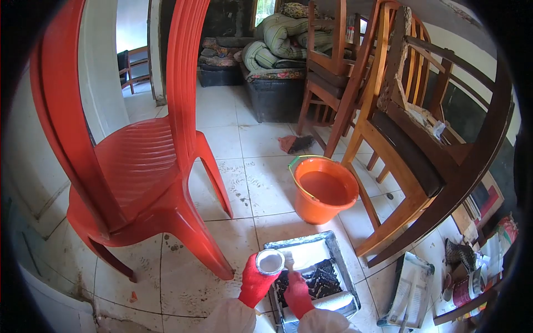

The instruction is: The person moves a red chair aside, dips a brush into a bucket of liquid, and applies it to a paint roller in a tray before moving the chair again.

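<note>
My left hand (pixel 254 286), in a red glove, is closed around a small can (pixel 270 261) whose inside and rim look coated with white paint. Close to its right, my right hand (pixel 297 291), gloved in red too, grips a paintbrush (pixel 288 260) with its bristle end by the can. Both hands are over a dark paint tray (pixel 334 244) on the floor. White paint covers the tray's far part, and black crumpled-looking material (pixel 325 279) lies in its middle. Across the near end rests a white paint roller (pixel 333 301).
A red plastic chair (pixel 136 161) stands at left. An orange bucket (pixel 319 213) holding reddish liquid is beyond the tray. Stacked wooden chairs (pixel 383 133) rise at right, near a second paint-stained tray (pixel 413 283). A dark rag (pixel 297 144) lies on the tiled floor (pixel 222 133).
</note>
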Tool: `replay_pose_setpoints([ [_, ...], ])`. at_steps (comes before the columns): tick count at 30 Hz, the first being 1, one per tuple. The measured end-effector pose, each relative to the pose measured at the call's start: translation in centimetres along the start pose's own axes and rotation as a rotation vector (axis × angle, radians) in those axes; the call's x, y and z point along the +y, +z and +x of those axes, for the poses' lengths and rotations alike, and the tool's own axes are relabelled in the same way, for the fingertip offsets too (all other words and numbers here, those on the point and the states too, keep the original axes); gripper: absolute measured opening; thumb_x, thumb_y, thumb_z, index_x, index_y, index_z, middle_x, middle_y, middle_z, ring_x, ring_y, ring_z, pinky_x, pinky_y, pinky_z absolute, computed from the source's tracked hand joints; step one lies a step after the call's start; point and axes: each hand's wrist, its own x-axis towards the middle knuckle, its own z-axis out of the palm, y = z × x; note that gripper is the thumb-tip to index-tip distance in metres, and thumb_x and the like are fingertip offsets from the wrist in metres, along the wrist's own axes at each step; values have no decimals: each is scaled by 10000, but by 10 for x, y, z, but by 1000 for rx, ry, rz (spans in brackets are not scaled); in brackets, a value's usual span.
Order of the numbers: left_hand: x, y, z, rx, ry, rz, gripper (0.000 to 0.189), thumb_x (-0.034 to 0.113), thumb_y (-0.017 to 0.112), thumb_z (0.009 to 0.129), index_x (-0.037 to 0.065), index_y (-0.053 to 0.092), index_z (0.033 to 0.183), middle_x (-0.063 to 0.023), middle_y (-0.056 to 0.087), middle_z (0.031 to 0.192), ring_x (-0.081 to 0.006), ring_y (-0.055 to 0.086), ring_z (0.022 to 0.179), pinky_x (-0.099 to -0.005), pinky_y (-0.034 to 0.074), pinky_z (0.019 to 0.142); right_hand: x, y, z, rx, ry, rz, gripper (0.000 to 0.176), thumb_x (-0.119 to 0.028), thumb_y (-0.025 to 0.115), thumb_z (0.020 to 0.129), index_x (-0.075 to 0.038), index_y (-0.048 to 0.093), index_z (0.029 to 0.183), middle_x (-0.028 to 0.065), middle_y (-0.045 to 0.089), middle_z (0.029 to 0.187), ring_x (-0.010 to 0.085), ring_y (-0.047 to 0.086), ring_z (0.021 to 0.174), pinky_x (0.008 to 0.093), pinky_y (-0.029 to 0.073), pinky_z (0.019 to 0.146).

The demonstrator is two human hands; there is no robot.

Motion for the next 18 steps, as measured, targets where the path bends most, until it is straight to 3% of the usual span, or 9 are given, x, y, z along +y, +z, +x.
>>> replay_pose_setpoints([
  [2,-1,2,0,-20,-25,-29,627,116,851,651,38,506,1168,-87,617,1088,-192,595,1015,-333,482,879,-8,-21,-4,-47,-85,33,351,35,524,683,-18,558,1029,228,578,988,403,574,927,459,477,799],
  [8,-16,19,-4,-39,1,51,616,128,844,664,50,510,1176,-84,621,1081,-199,597,1011,-337,481,875,18,-92,2,-154,148,17,263,-6,548,747,-15,637,994,197,649,846,394,630,797,447,511,713],
  [10,-23,27,-5,-62,-5,61,587,161,840,655,56,536,1147,-111,625,1082,-247,604,1014,-357,484,870,30,-112,3,-8,237,147,216,-58,589,785,-22,667,983,202,656,795,365,653,741,409,522,677],
  [12,-26,35,-4,-85,7,99,570,175,833,652,58,550,1133,-132,625,1088,-283,602,1024,-372,483,874,50,-129,5,-84,411,358,208,-29,546,862,51,649,1024,151,674,783,197,668,690,289,524,614],
  [14,-27,42,-3,-113,35,165,565,171,823,654,59,551,1136,-146,620,1099,-308,593,1039,-384,475,887,22,-173,16,-95,563,567,217,-18,511,895,100,628,1034,143,668,829,183,669,718,261,535,642],
  [18,-35,56,-4,-184,10,179,558,155,807,658,55,550,1142,-160,610,1107,-328,573,1068,-400,463,899,-4,-227,26,-93,603,672,251,-42,507,903,110,606,1077,158,670,858,195,676,744,270,540,686],
])
